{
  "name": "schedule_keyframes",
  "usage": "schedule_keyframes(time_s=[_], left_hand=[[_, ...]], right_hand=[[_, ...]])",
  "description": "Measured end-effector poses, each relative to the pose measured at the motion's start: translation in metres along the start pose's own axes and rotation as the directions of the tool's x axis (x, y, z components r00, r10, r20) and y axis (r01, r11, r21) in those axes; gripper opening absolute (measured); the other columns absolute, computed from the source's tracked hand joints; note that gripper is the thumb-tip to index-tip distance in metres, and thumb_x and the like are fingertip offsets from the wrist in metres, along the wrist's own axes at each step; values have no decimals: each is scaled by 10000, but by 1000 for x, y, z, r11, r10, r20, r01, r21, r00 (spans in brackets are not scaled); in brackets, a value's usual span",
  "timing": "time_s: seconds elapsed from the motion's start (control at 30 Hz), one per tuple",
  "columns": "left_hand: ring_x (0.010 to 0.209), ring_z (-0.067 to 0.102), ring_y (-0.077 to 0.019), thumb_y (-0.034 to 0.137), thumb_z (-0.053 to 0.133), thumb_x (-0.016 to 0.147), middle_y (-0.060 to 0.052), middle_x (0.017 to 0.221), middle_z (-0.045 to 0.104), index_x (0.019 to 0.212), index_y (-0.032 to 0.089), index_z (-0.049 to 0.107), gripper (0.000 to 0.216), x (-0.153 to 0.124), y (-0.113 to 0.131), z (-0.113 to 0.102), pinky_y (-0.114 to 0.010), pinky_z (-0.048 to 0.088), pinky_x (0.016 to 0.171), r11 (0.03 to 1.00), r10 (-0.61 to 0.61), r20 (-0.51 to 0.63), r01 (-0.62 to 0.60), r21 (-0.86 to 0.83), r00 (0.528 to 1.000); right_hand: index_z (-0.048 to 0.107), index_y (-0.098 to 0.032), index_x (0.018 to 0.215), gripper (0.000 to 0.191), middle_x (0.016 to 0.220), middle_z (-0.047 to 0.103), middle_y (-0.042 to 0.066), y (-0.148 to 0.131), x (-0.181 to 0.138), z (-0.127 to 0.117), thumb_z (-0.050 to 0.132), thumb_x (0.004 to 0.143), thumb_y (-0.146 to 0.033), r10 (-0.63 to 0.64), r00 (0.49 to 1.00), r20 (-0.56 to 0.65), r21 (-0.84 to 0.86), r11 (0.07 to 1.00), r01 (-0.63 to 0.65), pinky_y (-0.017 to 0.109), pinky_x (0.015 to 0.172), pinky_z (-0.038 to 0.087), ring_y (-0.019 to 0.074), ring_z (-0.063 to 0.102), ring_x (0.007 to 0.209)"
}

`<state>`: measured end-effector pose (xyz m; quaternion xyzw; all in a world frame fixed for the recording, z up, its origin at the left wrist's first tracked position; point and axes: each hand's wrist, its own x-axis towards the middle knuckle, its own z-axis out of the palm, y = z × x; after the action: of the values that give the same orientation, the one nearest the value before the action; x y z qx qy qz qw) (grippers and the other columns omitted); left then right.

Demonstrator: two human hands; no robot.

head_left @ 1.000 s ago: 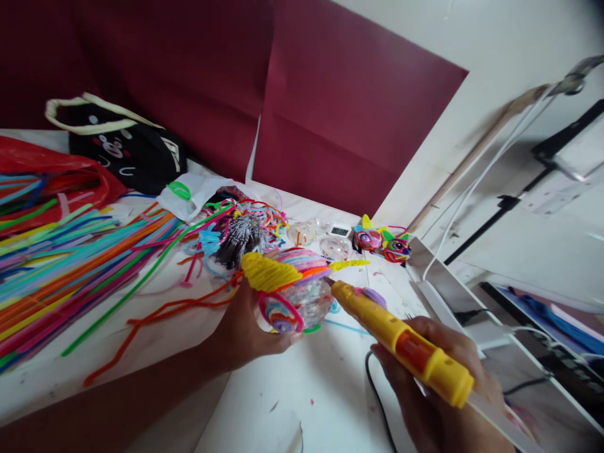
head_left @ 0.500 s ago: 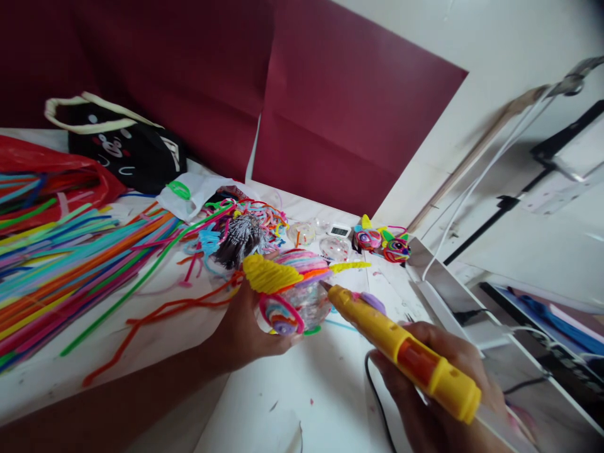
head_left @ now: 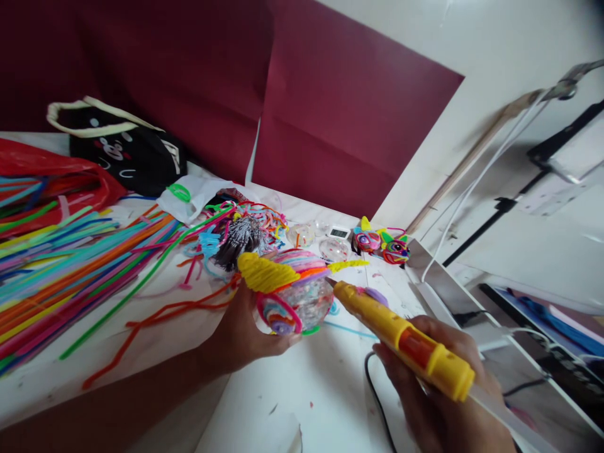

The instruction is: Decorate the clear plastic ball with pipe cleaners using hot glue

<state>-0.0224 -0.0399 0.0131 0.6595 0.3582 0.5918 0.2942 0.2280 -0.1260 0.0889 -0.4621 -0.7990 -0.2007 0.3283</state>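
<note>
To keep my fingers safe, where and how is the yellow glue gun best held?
Probably hold the yellow glue gun by its rear underside, from the lower right, as the right hand does: its body slants up-left, pointing the narrow dark tip away from it.

Your left hand (head_left: 243, 336) and right hand (head_left: 438, 384) are both gripping, apart from each other

Your left forearm (head_left: 123, 399) is slanting up from the lower-left corner, bare along its visible length. At its end, the left hand is opening toward the right in a curved hold, its thumb (head_left: 282, 343) stretching out low while the other fingers are mostly hiding from view. Your right hand is sitting lower, at the bottom right, its fingers curling inward in a closed grip. One digit (head_left: 391, 365) is showing on its left side, probably the thumb, though the partial view is making that uncertain.
</note>
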Motion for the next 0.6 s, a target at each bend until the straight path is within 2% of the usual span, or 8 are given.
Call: schedule_keyframes(time_s=[0.1,0.27,0.5,0.6], left_hand=[[1071,690,-313,207,845,534,-107,1167,672,1221,220,461,787,0,0,1,-429,600,910,1000,2,-11,-3,-18,1000],[1012,710,-298,209,873,504,-98,1120,690,1237,218,491,826,0,-2,3,-418,616,862,1000,7,-46,-8,-17,999],[1075,690,-291,176,868,518,-116,1170,674,1412,217,380,1020,0,2,2,-408,594,916,999,22,-24,-23,-23,999],[1044,701,-287,175,856,527,-108,1152,679,1421,227,377,1015,1,3,3,-411,605,890,999,29,-26,-30,-19,999]], right_hand=[[492,-208,1208,312,724,668,37,1,-1,2,589,930,-309,14,1000,-2,-4,1000,-14,284,412,480,201,652,490],[482,-230,1191,286,681,640,22,0,0,3,569,934,-317,71,997,4,48,996,-71,293,405,467,206,638,466],[484,-232,1159,248,670,635,8,-2,5,3,564,940,-319,94,996,-8,48,994,-93,272,388,451,179,609,431],[519,-230,1134,263,676,642,6,-5,6,4,629,907,-307,186,982,-17,167,969,-181,286,418,448,187,612,451]])
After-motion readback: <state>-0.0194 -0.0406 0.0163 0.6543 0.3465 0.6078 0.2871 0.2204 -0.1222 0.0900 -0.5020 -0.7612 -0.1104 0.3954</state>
